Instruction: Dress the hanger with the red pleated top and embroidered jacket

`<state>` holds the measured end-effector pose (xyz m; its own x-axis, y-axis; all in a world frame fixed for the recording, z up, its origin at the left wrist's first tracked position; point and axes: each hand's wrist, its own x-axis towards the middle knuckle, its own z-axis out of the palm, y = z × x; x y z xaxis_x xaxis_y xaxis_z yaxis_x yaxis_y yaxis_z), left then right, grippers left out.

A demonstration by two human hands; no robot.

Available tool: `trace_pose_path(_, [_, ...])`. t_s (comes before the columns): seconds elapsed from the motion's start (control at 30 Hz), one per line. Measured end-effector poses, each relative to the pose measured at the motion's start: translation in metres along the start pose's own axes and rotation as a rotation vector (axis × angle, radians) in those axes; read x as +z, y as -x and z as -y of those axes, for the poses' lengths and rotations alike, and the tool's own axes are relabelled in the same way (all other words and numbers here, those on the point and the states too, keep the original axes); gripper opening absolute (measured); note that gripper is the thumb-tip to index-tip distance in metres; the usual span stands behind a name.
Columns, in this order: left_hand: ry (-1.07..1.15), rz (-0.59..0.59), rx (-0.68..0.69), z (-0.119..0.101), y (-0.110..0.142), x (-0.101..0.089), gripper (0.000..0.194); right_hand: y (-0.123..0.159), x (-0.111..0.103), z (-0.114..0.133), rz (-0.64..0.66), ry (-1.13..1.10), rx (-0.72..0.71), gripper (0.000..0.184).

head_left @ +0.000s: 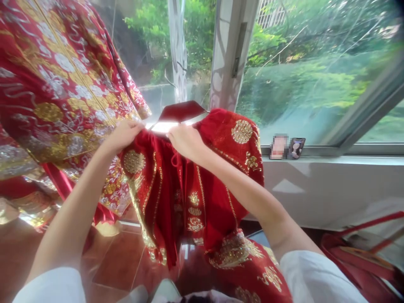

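In front of me hangs a red jacket (217,198) with gold round motifs, beaded trim and a stand-up dark red collar. A thin hanger (206,112) shows at its neck. My left hand (128,134) is closed on the jacket's shoulder edge at the left of the neck opening. Closed on the front neckline is my right hand (186,141), just above a small red tie (175,159). Fingertips of both hands are partly hidden. Below the right side spreads a red cloth piece with gold embroidery (268,273); whether it joins the jacket I cannot tell.
A larger red robe (72,80) with gold and silver flowers hangs close at the left. Windows (309,92) stand ahead, with two small upright cards or phones (296,148) on the sill. A red chair-like frame (356,256) is at lower right. Reddish tiles (116,265) cover the floor.
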<state>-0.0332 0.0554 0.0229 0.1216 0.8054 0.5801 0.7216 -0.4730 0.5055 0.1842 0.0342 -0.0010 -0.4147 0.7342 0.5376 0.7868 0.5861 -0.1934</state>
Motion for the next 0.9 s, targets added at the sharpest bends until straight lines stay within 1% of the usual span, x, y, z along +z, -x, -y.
trace_pose_path(0.03, [-0.112,-0.048,-0.015,-0.004,0.005,0.002,0.044,0.007,-0.006,-0.005,-0.041,-0.014,-0.014,0.033])
trace_pose_path(0.07, [-0.221,-0.102,-0.027,-0.009,0.012,0.004,0.043,0.014,-0.013,-0.013,-0.12,-0.032,-0.03,0.034])
trace_pose_path(0.1, [-0.305,-0.169,-0.015,-0.014,0.02,0.008,0.041,0.022,-0.02,-0.024,-0.232,-0.044,-0.038,0.035])
trace_pose_path(0.13, [-0.352,-0.236,0.018,-0.019,0.029,0.013,0.038,0.03,-0.028,-0.038,-0.358,-0.047,-0.037,0.035])
trace_pose_path(0.17, [-0.37,-0.278,0.045,-0.022,0.037,0.018,0.036,0.037,-0.035,-0.054,-0.472,-0.03,-0.011,0.033])
trace_pose_path(0.2, [-0.368,-0.302,0.06,-0.024,0.044,0.024,0.036,0.042,-0.041,-0.07,-0.543,-0.005,0.033,0.031])
trace_pose_path(0.23, [-0.359,-0.321,0.067,-0.024,0.049,0.029,0.038,0.045,-0.045,-0.086,-0.548,-0.001,0.08,0.028])
trace_pose_path(0.27, [-0.355,-0.343,0.069,-0.024,0.052,0.033,0.039,0.046,-0.047,-0.101,-0.504,-0.024,0.114,0.025])
trace_pose_path(0.3, [-0.361,-0.365,0.066,-0.022,0.052,0.035,0.04,0.045,-0.048,-0.114,-0.438,-0.06,0.131,0.026])
trace_pose_path(0.37, [-0.402,-0.391,0.046,-0.018,0.047,0.032,0.038,0.039,-0.046,-0.132,-0.307,-0.169,0.113,0.043])
trace_pose_path(0.4, [-0.425,-0.376,0.042,-0.016,0.041,0.026,0.039,0.035,-0.044,-0.139,-0.256,-0.228,0.092,0.051])
trace_pose_path(0.43, [-0.43,-0.321,0.048,-0.014,0.035,0.018,0.042,0.03,-0.043,-0.144,-0.215,-0.291,0.082,0.057])
trace_pose_path(0.47, [-0.406,-0.223,0.058,-0.013,0.028,0.008,0.046,0.026,-0.042,-0.149,-0.171,-0.358,0.083,0.062])
trace_pose_path(0.53, [-0.276,0.032,0.069,-0.01,0.016,-0.01,0.054,0.017,-0.041,-0.158,-0.061,-0.487,0.104,0.069])
trace_pose_path(0.57, [-0.199,0.135,0.072,-0.009,0.013,-0.017,0.056,0.014,-0.041,-0.162,-0.019,-0.536,0.11,0.072])
trace_pose_path(0.6, [-0.142,0.192,0.073,-0.007,0.013,-0.022,0.057,0.013,-0.041,-0.164,0.007,-0.569,0.105,0.073])
trace_pose_path(0.63, [-0.12,0.184,0.074,-0.006,0.016,-0.025,0.055,0.013,-0.041,-0.166,0.013,-0.579,0.089,0.074])
trace_pose_path(0.67, [-0.142,0.125,0.075,-0.005,0.022,-0.025,0.052,0.014,-0.041,-0.166,-0.004,-0.56,0.067,0.073])
trace_pose_path(0.7, [-0.198,0.041,0.071,-0.004,0.03,-0.023,0.048,0.017,-0.04,-0.165,-0.05,-0.512,0.051,0.071])
trace_pose_path(0.77, [-0.341,-0.123,0.026,0.0,0.049,-0.015,0.042,0.027,-0.038,-0.159,-0.205,-0.356,0.058,0.064])
trace_pose_path(0.8, [-0.395,-0.184,-0.005,0.002,0.058,-0.011,0.041,0.032,-0.036,-0.155,-0.285,-0.278,0.078,0.059])
trace_pose_path(0.83, [-0.422,-0.225,-0.027,0.004,0.065,-0.008,0.04,0.037,-0.033,-0.152,-0.35,-0.222,0.103,0.054])
trace_pose_path(0.9, [-0.377,-0.243,-0.03,0.01,0.071,-0.005,0.041,0.045,-0.029,-0.149,-0.428,-0.191,0.142,0.05])
